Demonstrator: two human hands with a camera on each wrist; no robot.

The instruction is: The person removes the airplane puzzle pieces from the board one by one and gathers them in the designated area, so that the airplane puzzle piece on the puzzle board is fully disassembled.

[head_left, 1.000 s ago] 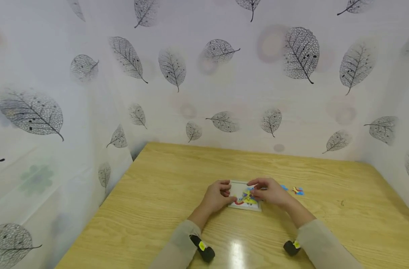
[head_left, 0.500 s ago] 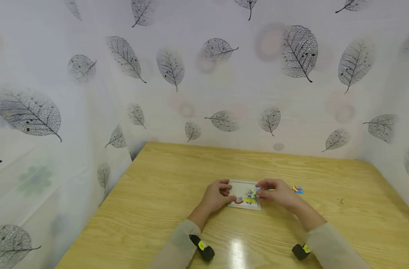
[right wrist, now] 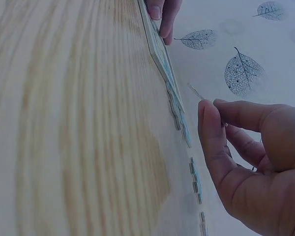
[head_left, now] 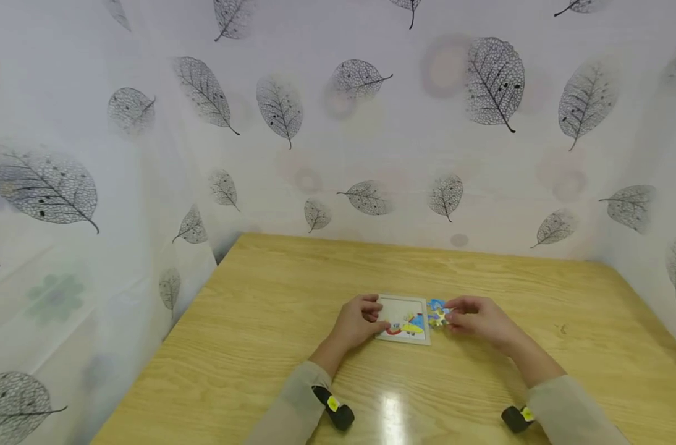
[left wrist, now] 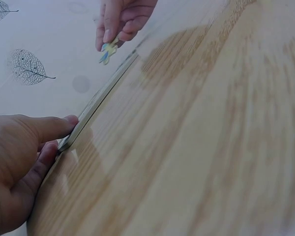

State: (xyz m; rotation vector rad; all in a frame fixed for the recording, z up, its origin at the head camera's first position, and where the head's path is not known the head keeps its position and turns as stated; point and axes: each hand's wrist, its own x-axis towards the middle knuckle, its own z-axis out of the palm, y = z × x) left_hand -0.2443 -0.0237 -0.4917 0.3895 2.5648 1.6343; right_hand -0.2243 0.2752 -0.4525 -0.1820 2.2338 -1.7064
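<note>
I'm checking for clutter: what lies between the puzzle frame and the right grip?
At least one blue puzzle piece lies beside the frame, then the yellow-and-blue piece that the right grip pinches; the head view shows both.

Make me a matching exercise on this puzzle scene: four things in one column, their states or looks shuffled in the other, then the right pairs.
Column one
1. left hand
2. right hand
3. puzzle board
4. table

Column two
A. pinching a puzzle piece
B. yellowish, with wood grain
C. gripping the puzzle board's edge
D. pale-rimmed and only partly filled

Pairs: 1-C, 2-A, 3-D, 4-B
</note>
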